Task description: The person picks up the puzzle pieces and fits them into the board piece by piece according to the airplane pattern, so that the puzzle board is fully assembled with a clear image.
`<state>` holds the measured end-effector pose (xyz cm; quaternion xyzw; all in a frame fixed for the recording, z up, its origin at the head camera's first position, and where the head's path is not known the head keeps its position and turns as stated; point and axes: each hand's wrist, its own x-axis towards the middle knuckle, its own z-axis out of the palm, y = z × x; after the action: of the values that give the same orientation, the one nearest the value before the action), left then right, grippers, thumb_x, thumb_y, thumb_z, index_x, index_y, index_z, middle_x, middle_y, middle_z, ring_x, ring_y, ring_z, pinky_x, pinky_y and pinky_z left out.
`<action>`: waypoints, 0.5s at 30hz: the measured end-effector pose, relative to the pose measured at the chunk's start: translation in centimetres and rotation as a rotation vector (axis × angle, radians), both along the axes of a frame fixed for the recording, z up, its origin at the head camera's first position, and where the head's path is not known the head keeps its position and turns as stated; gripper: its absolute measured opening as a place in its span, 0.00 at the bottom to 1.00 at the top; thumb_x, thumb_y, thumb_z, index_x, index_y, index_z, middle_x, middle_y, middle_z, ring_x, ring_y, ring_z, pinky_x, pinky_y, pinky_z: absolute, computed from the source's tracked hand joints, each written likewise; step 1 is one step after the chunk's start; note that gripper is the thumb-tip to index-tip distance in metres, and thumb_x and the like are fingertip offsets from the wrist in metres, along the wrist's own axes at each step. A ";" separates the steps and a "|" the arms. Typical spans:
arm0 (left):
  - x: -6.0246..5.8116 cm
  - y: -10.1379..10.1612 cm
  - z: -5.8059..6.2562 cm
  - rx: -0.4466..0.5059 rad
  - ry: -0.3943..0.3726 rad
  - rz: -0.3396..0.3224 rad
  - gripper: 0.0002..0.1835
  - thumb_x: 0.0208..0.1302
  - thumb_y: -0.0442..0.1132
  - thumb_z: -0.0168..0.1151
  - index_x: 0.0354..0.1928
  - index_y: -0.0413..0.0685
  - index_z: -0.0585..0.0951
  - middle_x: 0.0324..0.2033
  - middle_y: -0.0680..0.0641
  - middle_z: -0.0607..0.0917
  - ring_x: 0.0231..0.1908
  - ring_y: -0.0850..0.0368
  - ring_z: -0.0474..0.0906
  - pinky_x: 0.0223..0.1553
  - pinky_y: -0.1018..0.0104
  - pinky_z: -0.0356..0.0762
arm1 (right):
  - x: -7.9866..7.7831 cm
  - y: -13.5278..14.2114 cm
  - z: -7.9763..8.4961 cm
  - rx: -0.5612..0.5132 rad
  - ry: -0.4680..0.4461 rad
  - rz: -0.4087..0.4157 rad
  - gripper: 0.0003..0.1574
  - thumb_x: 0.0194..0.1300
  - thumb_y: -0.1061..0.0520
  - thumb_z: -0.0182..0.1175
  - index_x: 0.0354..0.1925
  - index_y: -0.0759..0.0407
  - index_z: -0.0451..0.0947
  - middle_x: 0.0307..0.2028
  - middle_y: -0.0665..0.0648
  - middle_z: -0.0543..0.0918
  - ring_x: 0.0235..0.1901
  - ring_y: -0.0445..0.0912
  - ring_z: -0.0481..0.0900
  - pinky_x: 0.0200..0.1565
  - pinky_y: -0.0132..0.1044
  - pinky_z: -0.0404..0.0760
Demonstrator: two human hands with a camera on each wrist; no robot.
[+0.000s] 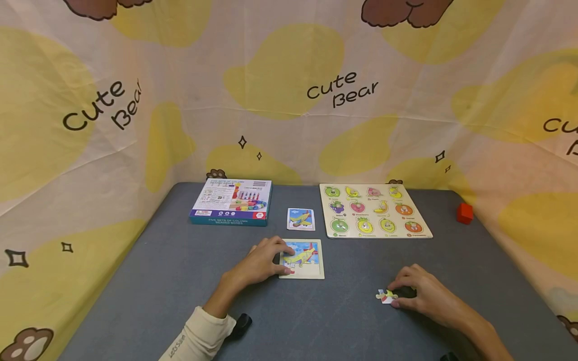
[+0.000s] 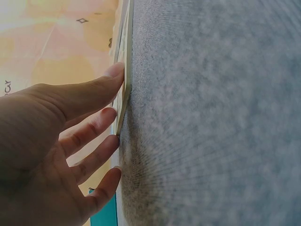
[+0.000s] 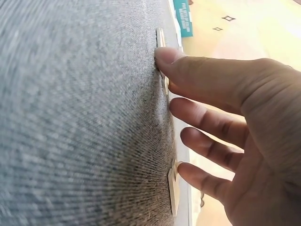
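Note:
A jigsaw puzzle board (image 1: 309,272) with an airplane picture lies on the table, its lower part showing bare wood. My left hand (image 1: 264,260) rests at its left side, thumb and index finger spread and touching the picture; the left wrist view shows the thumb (image 2: 114,70) against the board's edge. Out to the right, my right hand (image 1: 420,291) pinches a small colourful jigsaw piece (image 1: 387,297) between thumb and index finger, low at the tabletop. In the right wrist view another flat wooden piece (image 3: 173,193) lies by the little finger; the head view hides it.
Behind the puzzle lies a small airplane picture card (image 1: 300,219). A boxed bead set (image 1: 231,203) stands back left, a fruit puzzle board (image 1: 377,234) back right. Near the right table edge is a red block (image 1: 464,213). Printed cloth walls (image 1: 289,130) enclose the table.

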<state>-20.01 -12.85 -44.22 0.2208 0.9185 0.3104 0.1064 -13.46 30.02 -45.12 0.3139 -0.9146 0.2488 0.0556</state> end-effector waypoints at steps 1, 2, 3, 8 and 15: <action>0.0 0.0 0.0 0.001 -0.001 0.001 0.20 0.66 0.43 0.77 0.59 0.54 0.87 0.60 0.47 0.80 0.61 0.46 0.71 0.64 0.36 0.63 | 0.0 0.0 0.0 -0.002 0.008 0.001 0.13 0.56 0.45 0.81 0.39 0.41 0.90 0.38 0.35 0.80 0.41 0.33 0.72 0.42 0.35 0.74; 0.0 0.0 0.0 0.003 -0.001 0.001 0.20 0.66 0.43 0.77 0.59 0.54 0.87 0.60 0.47 0.80 0.61 0.46 0.71 0.64 0.36 0.63 | 0.0 0.0 -0.1 -0.003 0.017 0.004 0.13 0.56 0.45 0.81 0.39 0.41 0.90 0.37 0.35 0.80 0.41 0.33 0.72 0.42 0.34 0.74; 0.0 0.0 0.0 0.004 -0.001 0.001 0.20 0.66 0.43 0.77 0.59 0.54 0.87 0.60 0.47 0.80 0.61 0.46 0.71 0.64 0.36 0.63 | 0.0 0.0 -0.1 -0.006 0.030 0.006 0.13 0.55 0.46 0.82 0.38 0.41 0.89 0.37 0.34 0.79 0.41 0.33 0.72 0.42 0.34 0.73; 0.1 -0.1 0.0 0.006 0.000 -0.003 0.20 0.66 0.43 0.76 0.60 0.53 0.87 0.60 0.47 0.80 0.61 0.46 0.71 0.64 0.36 0.63 | 0.1 -0.1 -0.2 -0.020 0.081 0.013 0.14 0.53 0.48 0.83 0.36 0.40 0.88 0.36 0.34 0.80 0.40 0.33 0.72 0.42 0.32 0.72; 0.1 -0.1 0.1 0.012 -0.004 -0.007 0.20 0.66 0.43 0.76 0.60 0.53 0.87 0.60 0.47 0.80 0.62 0.46 0.71 0.65 0.35 0.63 | 0.0 -0.3 -0.1 -0.019 0.079 -0.006 0.15 0.51 0.49 0.84 0.35 0.40 0.88 0.35 0.33 0.80 0.40 0.33 0.72 0.41 0.31 0.72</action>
<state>-19.96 -12.95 -44.16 0.2240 0.9156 0.3158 0.1081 -13.46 29.71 -45.27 0.3202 -0.9102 0.2447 0.0953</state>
